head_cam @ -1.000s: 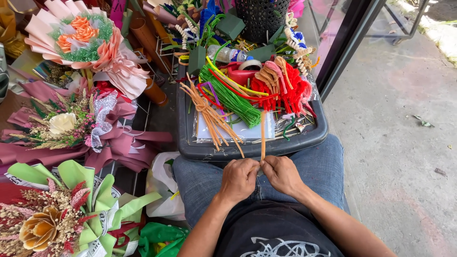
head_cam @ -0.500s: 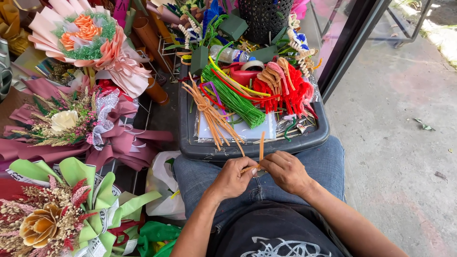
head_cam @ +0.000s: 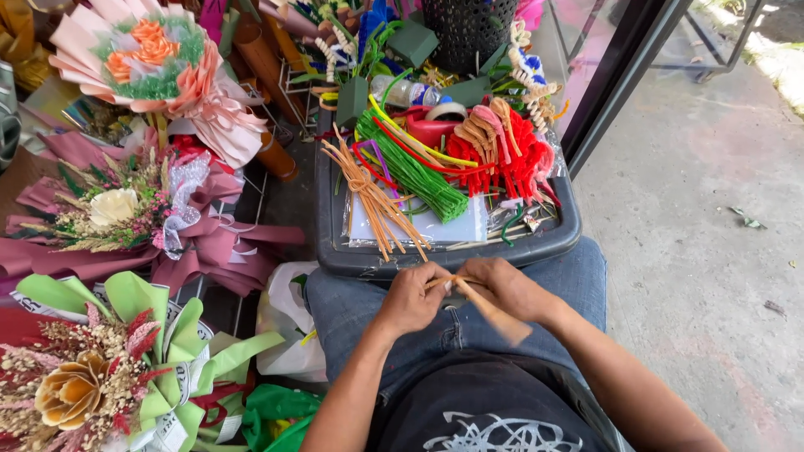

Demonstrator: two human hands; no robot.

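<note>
left hand (head_cam: 410, 297) and right hand (head_cam: 505, 289) together over lap, both pinching a tan pipe cleaner (head_cam: 486, 306)

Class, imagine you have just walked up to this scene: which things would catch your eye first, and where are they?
At centre, the left hand and right hand pinch a thin tan pipe cleaner over the lap. Just beyond sits a dark tray piled with bright red, green and tan pipe cleaners. Along the left lie wrapped bouquets, the peach bouquet topmost.

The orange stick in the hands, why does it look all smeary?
Head view: the thin tan-orange pipe-cleaner stick is motion-blurred below the right hand; the left hand and the dark grey plastic tray look sharp, in even daylight.
</note>
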